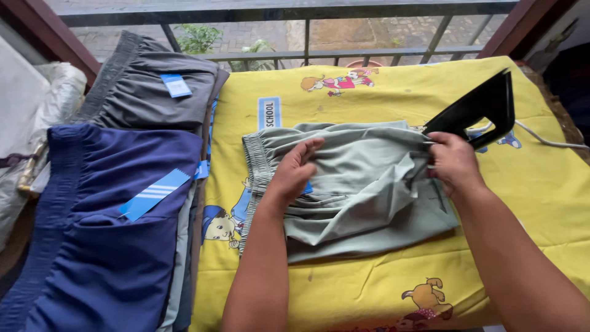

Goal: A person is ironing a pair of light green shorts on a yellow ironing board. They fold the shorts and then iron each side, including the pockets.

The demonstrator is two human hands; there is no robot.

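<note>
Pale green shorts [359,203] lie folded on a yellow cartoon-printed cloth [381,92] covering the table. My left hand [294,172] rests near the elastic waistband, fingers curled on the fabric. My right hand [453,163] grips the right edge of the green shorts, pinching a fold. Just beyond my right hand, a black iron [482,107] stands tilted on the cloth, touching or close to my fingers.
A stack of folded shorts sits at the left: navy ones [104,246] in front, grey ones [153,80] behind, each with blue tags. A white cord [547,141] trails right from the iron. A metal railing [307,55] runs behind the table. White cloth [24,117] lies far left.
</note>
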